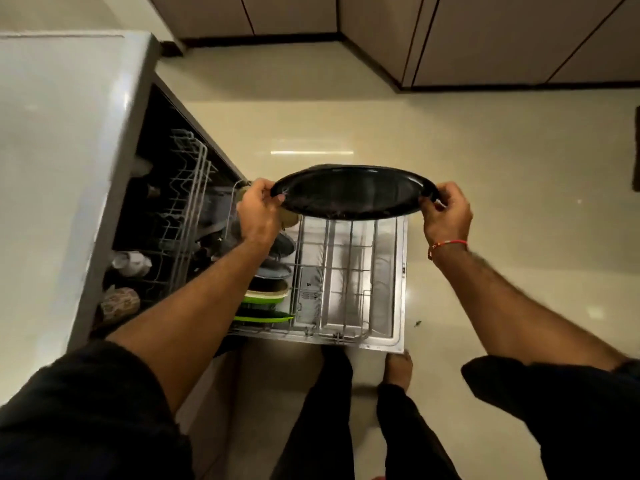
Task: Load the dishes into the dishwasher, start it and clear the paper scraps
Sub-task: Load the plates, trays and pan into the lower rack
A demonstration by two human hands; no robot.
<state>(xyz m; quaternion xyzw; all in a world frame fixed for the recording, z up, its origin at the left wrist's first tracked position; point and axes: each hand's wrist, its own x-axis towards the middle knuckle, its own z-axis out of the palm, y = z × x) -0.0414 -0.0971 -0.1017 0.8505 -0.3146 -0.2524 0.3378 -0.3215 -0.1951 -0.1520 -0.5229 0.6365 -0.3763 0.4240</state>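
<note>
Above the pulled-out lower rack (349,289) of the open dishwasher (114,188), a black plate (353,192) is held nearly flat. Green plates (265,308) and darker dishes are stood on edge in the rack's left part. The plate's left rim is pinched by the left hand (258,213), its right rim by the right hand (446,216), on whose wrist a red thread (446,244) is tied.

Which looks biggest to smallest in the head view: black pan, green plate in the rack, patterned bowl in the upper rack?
1. black pan, held at its rim by both hands above the lower rack; nearer the camera, so it looks enlarged.
2/3. green plate and patterned bowl: not ranked, both partly hidden.
</note>
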